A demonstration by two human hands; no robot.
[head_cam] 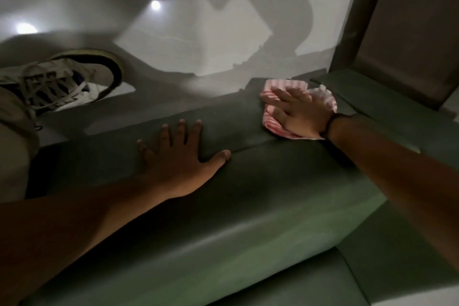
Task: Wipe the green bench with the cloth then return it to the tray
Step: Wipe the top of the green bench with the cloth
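The pink-and-white striped cloth [301, 109] is being pressed flat under the spread right hand [298, 113] at the padded green bench [248, 194]'s far edge; the left hand [181, 156] is being rested open, empty. Wiping is judged under way; further strokes are being called for before the return to the unseen tray.

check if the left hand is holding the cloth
No, the left hand lies flat and bare on the bench; the cloth is under the right hand.
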